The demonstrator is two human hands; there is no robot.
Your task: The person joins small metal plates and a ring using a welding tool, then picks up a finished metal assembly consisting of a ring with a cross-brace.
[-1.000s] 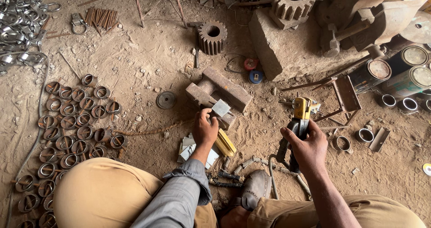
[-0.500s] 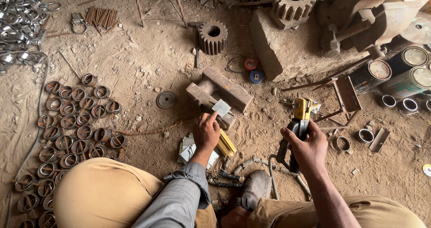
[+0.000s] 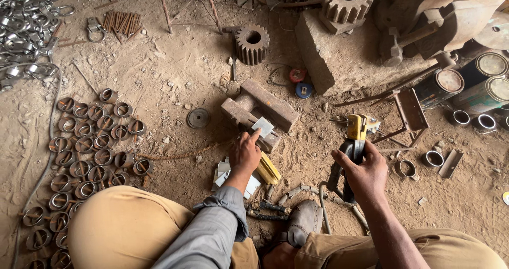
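My left hand [image 3: 245,153] rests its fingertips on a small flat square of grey metal [image 3: 263,126] that lies on a rusty iron block [image 3: 260,110] on the dirt floor. My right hand [image 3: 361,171] grips the dark handle of a welding electrode holder with a yellow head [image 3: 356,128], held a little to the right of the block and pointing away from me. A cable runs from the holder back toward my shoe [image 3: 303,222]. More cut metal squares [image 3: 225,174] and a yellow strip [image 3: 269,168] lie just under my left wrist.
Several rusty metal rings [image 3: 87,155] lie in rows at the left, shiny rings [image 3: 24,36] at the top left. Two gear wheels [image 3: 252,44] and a stone block [image 3: 344,57] stand behind the iron block, with tins [image 3: 480,83] at the right.
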